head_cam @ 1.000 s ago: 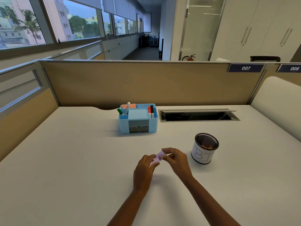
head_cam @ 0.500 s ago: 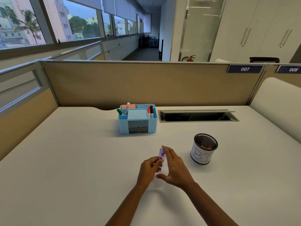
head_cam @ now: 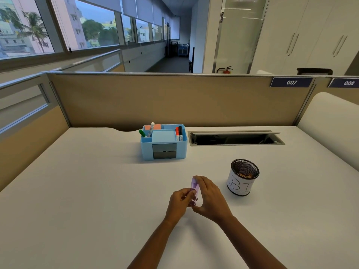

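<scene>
Head view showed me both hands low over the table (head_cam: 77, 191). The left hand (head_cam: 179, 202) pinched the lower part of a purple case (head_cam: 194, 188) with curled fingers. The right hand (head_cam: 210, 198) gripped its far side, one fingertip on top and the thumb beneath. The case stood nearly upright, left of the cup (head_cam: 243, 177) and nearer me than the organizer (head_cam: 164, 150).

Dim, soft daylight enters from the windows (head_cam: 58, 30) at left; straight lines bow toward the frame's edges.
</scene>
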Motion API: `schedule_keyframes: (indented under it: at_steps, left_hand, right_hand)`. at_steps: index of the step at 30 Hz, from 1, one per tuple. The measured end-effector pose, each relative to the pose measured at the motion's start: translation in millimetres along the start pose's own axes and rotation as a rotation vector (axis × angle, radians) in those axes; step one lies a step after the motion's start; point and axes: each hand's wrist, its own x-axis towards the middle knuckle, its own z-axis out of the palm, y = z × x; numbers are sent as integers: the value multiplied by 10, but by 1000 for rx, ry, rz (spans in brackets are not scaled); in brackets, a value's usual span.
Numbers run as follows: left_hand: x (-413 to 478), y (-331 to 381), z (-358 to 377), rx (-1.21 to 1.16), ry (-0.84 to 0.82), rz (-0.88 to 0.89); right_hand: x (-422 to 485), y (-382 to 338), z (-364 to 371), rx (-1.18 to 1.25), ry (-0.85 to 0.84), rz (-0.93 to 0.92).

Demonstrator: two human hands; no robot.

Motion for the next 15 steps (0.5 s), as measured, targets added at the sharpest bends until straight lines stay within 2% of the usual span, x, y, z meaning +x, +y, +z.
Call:
schedule_keyframes:
  at_steps: [5, 11, 15]
  left_hand:
    - [-12, -58, -1, -74, 31, -67]
    - [-19, 77, 43, -387, 35, -244]
    - [0, 122, 3, -407, 61, -274]
  right_hand:
    - [57, -95, -38, 239, -118, 66]
    - [106, -246, 61, 313, 33, 147]
    - [179, -252, 107, 271, 57, 161]
